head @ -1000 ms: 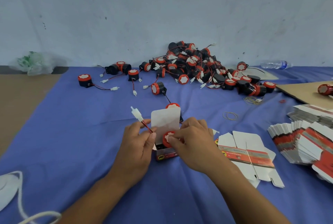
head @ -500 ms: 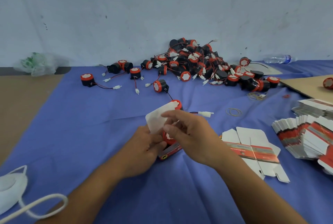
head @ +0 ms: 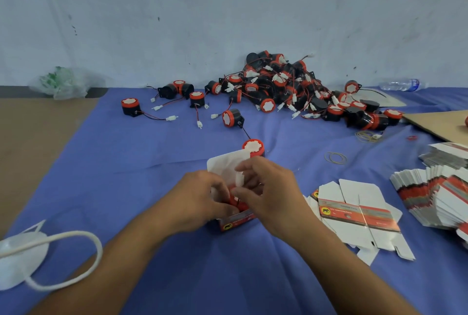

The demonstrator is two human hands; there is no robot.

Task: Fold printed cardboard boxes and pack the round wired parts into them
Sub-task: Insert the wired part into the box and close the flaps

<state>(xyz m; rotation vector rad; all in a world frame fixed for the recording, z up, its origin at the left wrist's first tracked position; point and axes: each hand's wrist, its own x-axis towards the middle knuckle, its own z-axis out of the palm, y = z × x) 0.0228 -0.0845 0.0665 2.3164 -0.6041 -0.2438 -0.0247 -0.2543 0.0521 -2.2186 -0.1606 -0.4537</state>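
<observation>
A small printed cardboard box (head: 236,222) stands open on the blue cloth, its white lid flap (head: 224,164) raised. A red round wired part (head: 236,200) sits in its mouth. My left hand (head: 200,200) grips the box's left side. My right hand (head: 268,193) pinches the part's white connector (head: 239,179) over the opening. Another round part (head: 253,147) lies just behind the flap. A big pile of round wired parts (head: 286,87) lies against the wall.
Flat unfolded boxes (head: 354,216) lie right of my hands, a thick stack of flat boxes (head: 440,193) beyond them. Loose parts (head: 130,107) are scattered at the left rear. Rubber bands (head: 335,157), a water bottle (head: 400,84), a plastic bag (head: 60,83), a white mask (head: 22,259).
My right hand has brought the wire and its white connector in from the right to over the box opening. The box has come back upright.
</observation>
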